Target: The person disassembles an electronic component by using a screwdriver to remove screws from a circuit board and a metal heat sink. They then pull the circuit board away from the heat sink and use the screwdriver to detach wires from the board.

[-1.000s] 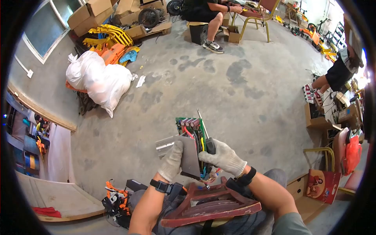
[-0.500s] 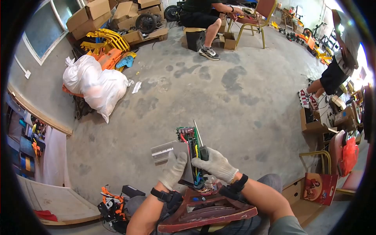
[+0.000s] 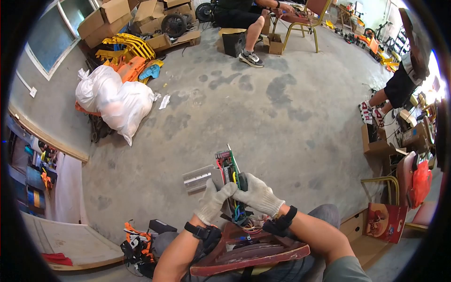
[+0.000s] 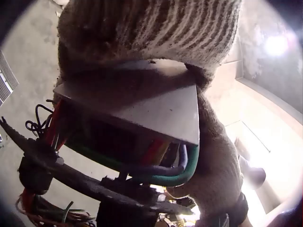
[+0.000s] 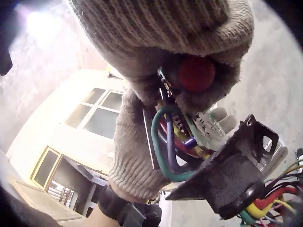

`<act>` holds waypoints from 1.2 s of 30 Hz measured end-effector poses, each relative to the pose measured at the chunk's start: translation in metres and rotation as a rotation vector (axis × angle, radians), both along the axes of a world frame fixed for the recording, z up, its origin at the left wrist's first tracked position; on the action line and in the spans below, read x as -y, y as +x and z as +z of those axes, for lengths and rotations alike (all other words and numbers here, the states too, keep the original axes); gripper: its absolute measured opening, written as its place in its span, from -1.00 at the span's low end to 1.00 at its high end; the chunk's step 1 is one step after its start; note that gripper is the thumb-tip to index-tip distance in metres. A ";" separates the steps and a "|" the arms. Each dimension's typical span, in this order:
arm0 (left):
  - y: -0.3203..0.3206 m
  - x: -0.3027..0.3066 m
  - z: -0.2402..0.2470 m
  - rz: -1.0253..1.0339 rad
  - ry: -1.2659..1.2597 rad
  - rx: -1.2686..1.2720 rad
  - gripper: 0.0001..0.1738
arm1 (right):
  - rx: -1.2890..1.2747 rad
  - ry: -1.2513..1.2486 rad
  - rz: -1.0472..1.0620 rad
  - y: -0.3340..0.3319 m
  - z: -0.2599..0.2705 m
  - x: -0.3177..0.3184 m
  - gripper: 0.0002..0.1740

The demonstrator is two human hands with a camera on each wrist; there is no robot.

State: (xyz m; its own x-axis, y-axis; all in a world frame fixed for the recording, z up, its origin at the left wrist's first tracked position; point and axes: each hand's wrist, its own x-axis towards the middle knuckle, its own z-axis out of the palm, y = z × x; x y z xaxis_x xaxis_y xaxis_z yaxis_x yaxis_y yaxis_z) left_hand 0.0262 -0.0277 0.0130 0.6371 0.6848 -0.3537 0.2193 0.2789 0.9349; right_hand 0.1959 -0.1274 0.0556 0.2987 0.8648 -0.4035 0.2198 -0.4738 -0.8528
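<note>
Both hands wear pale knit gloves and hold a wired circuit board above the lap. My left hand grips its metal plate and the finned aluminium piece sticks out to the left. At the board's right edge, my right hand holds a screwdriver, its shaft pointing away and its handle end red. The two thumbs meet over the wires. A black end piece with green and purple wires hangs at the near end, and loose wires trail below.
A worn dark-red wooden frame lies across the lap. Orange and black parts are on the floor at left, an open carton at right. Farther off are white sacks, a seated person and a standing person.
The metal plate has turned from facing the head camera to nearly edge-on. The left thumb has moved right, across to the right hand. The screwdriver stays in the right hand.
</note>
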 end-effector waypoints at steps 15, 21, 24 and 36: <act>-0.008 -0.011 0.013 0.075 -0.080 0.145 -0.45 | -0.345 0.003 0.132 0.018 0.006 0.005 -0.37; -0.003 -0.010 0.033 0.038 -0.094 0.178 -0.40 | -0.431 0.009 0.150 0.017 0.011 0.005 -0.50; -0.003 -0.012 0.031 0.013 -0.100 0.231 -0.40 | -0.316 -0.009 0.241 0.022 0.004 0.003 -0.51; -0.012 -0.016 -0.010 0.160 -0.331 0.409 -0.45 | -0.643 0.004 0.360 0.017 0.006 0.008 -0.32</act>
State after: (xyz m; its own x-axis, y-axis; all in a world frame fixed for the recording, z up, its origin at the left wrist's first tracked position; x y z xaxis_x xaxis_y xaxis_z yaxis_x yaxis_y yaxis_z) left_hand 0.0139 -0.0116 0.0027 0.6650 0.6786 -0.3119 -0.2128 0.5725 0.7918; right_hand 0.2133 -0.1354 0.0611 -0.2981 0.8665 -0.4005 -0.1827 -0.4636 -0.8670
